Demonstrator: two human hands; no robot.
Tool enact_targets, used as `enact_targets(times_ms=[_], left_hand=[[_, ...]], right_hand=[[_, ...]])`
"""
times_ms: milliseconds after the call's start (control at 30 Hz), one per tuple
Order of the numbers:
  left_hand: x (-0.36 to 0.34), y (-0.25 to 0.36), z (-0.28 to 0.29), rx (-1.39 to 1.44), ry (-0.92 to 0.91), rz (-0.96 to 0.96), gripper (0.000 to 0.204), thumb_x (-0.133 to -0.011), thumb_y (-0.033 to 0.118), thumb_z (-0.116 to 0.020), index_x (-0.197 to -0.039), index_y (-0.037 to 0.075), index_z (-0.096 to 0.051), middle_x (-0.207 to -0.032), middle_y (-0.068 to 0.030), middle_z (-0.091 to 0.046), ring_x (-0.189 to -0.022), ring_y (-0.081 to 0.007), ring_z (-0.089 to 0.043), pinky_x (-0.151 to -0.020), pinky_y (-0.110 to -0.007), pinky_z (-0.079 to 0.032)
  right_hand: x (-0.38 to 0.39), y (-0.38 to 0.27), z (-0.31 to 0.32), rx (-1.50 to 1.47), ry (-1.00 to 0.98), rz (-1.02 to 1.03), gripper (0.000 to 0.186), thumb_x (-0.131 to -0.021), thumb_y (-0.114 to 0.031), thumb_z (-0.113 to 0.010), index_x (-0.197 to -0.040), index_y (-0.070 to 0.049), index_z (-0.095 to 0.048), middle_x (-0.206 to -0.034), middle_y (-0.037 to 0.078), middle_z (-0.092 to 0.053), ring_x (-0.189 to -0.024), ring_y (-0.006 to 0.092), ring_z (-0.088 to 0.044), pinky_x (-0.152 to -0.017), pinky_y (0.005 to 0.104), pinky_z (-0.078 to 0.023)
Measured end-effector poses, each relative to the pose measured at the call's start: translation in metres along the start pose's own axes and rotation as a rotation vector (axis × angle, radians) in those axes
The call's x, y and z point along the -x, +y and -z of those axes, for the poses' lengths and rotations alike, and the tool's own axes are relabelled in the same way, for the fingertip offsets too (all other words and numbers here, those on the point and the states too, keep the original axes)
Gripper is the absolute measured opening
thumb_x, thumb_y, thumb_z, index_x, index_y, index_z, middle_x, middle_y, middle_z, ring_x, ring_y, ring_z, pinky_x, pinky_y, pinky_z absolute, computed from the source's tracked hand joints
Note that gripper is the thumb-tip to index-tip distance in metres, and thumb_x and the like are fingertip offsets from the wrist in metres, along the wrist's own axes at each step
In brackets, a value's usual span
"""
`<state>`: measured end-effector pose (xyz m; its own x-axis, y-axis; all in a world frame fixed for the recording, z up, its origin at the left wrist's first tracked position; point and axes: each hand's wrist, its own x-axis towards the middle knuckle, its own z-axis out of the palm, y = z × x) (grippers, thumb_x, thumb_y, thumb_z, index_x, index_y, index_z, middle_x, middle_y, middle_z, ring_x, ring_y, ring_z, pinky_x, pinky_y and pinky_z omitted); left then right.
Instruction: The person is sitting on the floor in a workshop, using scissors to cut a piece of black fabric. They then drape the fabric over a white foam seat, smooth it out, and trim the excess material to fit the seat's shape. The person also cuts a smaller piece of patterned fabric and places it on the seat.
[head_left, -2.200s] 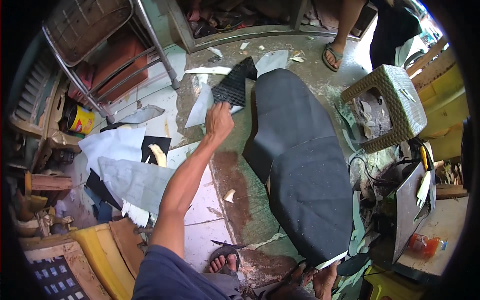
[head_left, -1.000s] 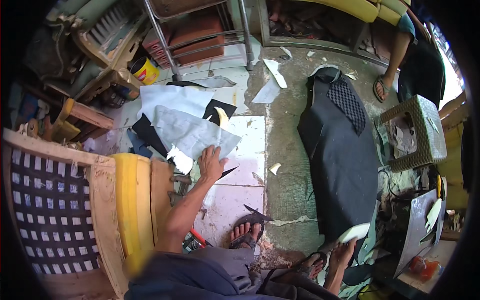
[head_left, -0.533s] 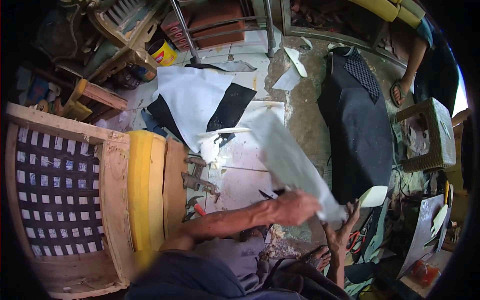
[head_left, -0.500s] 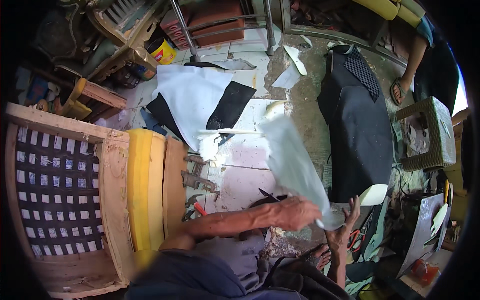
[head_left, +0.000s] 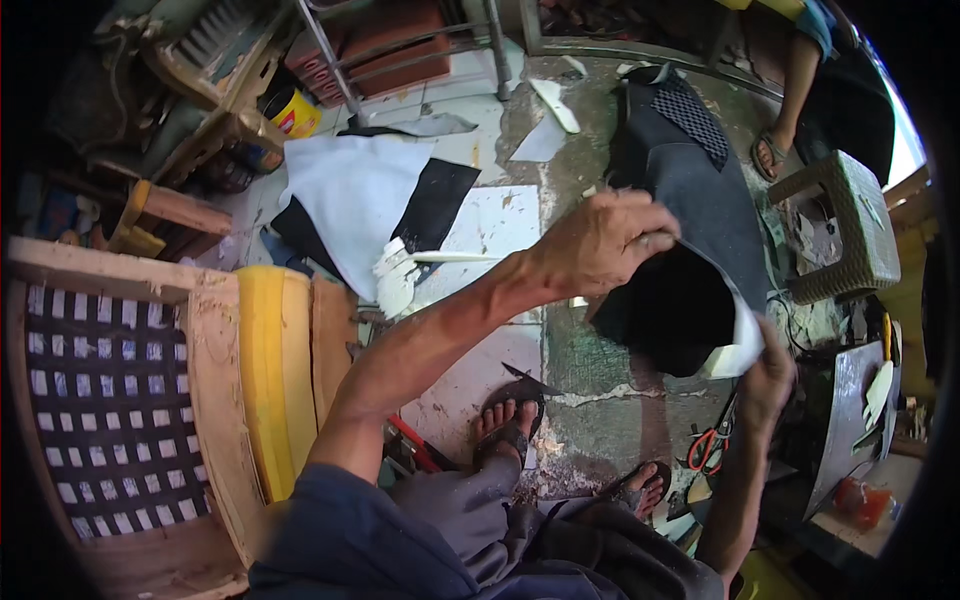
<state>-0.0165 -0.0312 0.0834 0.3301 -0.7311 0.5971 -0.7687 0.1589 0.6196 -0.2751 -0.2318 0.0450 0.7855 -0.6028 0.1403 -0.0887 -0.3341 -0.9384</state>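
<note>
Fingers [head_left: 640, 240] of your left hand [head_left: 600, 245] curl together and pinch the upper edge of the black sheet of seat-cover material with a pale underside [head_left: 670, 310]; your right hand [head_left: 765, 375] grips that sheet's lower right corner, where the white backing folds over, though you cannot tell from this angle how those fingers are set. The sheet hangs between your two hands, lifted off the floor, its dark face bowed toward you.

Taking that sheet as your landmark: below it, nearest you, your two sandalled feet [head_left: 510, 425] rest on the stained concrete floor [head_left: 600, 420], and a pair of red-handled scissors [head_left: 708, 450] lies just beside its lower right corner. To its left, past your forearm, stands a yellow foam cushion in a bare wooden seat frame with woven checked webbing [head_left: 130, 400]. Left and slightly beyond it, a white sheet of fabric lying over a black one [head_left: 360, 200] is spread on the floor, with a small crumpled white scrap [head_left: 395, 280] at its near edge. Directly behind the held sheet, a long black motorcycle seat with a mesh-patterned end [head_left: 690, 150] lies on the floor. To the right stands a square woven plastic stool [head_left: 840, 235]. Farthest off, beyond the seat, another person's sandalled foot [head_left: 775, 150] is planted, and a yellow tin [head_left: 290, 110] sits well to the left by a metal chair frame [head_left: 400, 50].
</note>
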Motion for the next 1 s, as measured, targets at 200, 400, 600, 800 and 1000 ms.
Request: enact_targets(times_ms=[200,400,600,800,1000], left_hand=[[0.009,0.095,0.062,-0.101,-0.094,-0.291,0.027,-0.072,0.012,-0.082,-0.099,0.009,-0.077,-0.073,-0.0039,-0.056,-0.066,-0.0209,-0.056,-0.061,-0.034,-0.046],[0.122,-0.005,0.008,0.053,-0.681,0.501,0.021,-0.080,0.012,-0.079,-0.101,0.006,-0.076,-0.079,-0.0130,-0.063,-0.074,-0.0338,-0.064,-0.068,-0.041,-0.049],[0.230,-0.025,-0.036,-0.015,-0.847,0.502,0.012,-0.081,0.009,-0.076,-0.092,0.005,-0.075,-0.081,-0.0131,-0.063,-0.087,-0.0349,-0.062,-0.080,-0.044,-0.049],[0.270,0.012,-0.044,-0.012,-0.694,0.643,0.017,-0.080,0.008,-0.076,-0.095,0.002,-0.070,-0.085,-0.0145,-0.061,-0.087,-0.0360,-0.061,-0.079,-0.045,-0.048],[0.248,0.000,-0.041,-0.078,-0.686,0.582,0.008,-0.084,0.005,-0.068,-0.091,0.003,-0.067,-0.081,-0.0138,-0.061,-0.086,-0.0374,-0.060,-0.079,-0.047,-0.047]], right_hand=[[0.026,-0.078,0.022,0.133,-0.053,0.519,0.069,-0.091,-0.061,-0.056,-0.096,0.005,-0.073,-0.087,0.016,-0.073,-0.088,0.0312,-0.065,-0.087,0.0442,-0.050],[0.090,0.058,-0.057,0.173,-0.275,0.088,0.018,-0.084,-0.012,-0.075,-0.099,-0.003,-0.075,-0.098,0.007,-0.073,-0.091,0.0307,-0.062,-0.088,0.0389,-0.049],[0.173,0.144,-0.093,0.284,-0.496,-0.154,0.018,-0.084,-0.011,-0.075,-0.101,-0.005,-0.074,-0.108,0.009,-0.072,-0.102,0.0315,-0.060,-0.091,0.0412,-0.050],[0.181,0.135,-0.084,0.256,-0.551,-0.014,0.036,-0.079,-0.005,-0.072,-0.114,-0.010,-0.073,-0.122,0.007,-0.068,-0.113,0.0306,-0.058,-0.099,0.0410,-0.049],[0.185,0.146,-0.090,0.136,-0.447,-0.162,0.024,-0.087,-0.012,-0.072,-0.111,-0.007,-0.073,-0.094,0.011,-0.072,-0.087,0.0292,-0.068,-0.080,0.0395,-0.055]])
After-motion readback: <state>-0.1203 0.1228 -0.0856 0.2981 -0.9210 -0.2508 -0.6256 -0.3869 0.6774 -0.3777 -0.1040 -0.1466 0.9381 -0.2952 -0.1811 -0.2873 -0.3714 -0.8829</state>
